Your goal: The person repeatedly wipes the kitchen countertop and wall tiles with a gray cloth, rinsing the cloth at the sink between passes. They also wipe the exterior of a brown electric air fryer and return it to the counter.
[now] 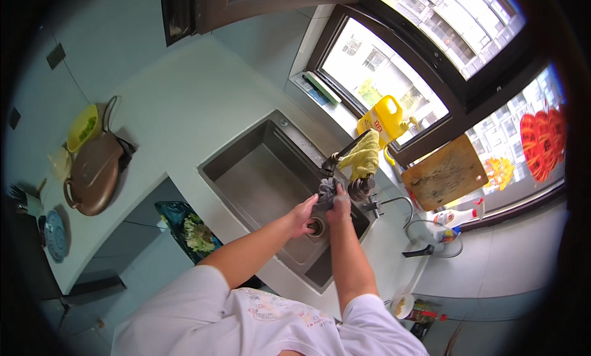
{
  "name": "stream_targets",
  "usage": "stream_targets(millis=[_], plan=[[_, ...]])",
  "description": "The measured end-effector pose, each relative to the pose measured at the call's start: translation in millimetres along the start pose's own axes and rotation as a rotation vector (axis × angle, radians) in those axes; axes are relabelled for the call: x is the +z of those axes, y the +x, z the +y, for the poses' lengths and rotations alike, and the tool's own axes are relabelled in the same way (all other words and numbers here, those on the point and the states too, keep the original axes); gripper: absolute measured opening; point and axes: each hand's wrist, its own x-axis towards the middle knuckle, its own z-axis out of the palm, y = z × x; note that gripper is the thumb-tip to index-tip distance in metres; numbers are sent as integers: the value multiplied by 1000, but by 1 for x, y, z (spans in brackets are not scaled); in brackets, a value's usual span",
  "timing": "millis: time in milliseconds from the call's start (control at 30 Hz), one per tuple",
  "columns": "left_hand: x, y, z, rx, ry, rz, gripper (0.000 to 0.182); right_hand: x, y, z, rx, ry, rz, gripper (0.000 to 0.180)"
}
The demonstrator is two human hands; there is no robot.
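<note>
Over the dark grey sink, my left hand and my right hand are close together. Between them is a wet-looking dark grey cloth, gripped by both hands; its exact shape is partly hidden by the fingers. Just below the hands is the round sink drain. The dark faucet rises beside my right hand, and a yellow cloth is draped over its upper part.
A yellow detergent jug stands by the window, near a wooden cutting board. A glass lid and a white spray bottle lie right of the sink. Leftward are a brown lidded pan, a yellow basket and a waste bag.
</note>
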Motion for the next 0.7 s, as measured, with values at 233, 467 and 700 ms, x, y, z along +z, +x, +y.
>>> stream_targets(millis=[233, 467, 700], plan=[[42, 75, -6, 50, -348, -347, 46, -9, -8, 7, -239, -434, 212, 22], [55, 81, -2, -47, -288, -91, 61, -16, -14, 6, -12, -312, -15, 47], [58, 58, 7, 31, -201, -37, 51, -37, 20, -6, 192, -116, 128, 62]])
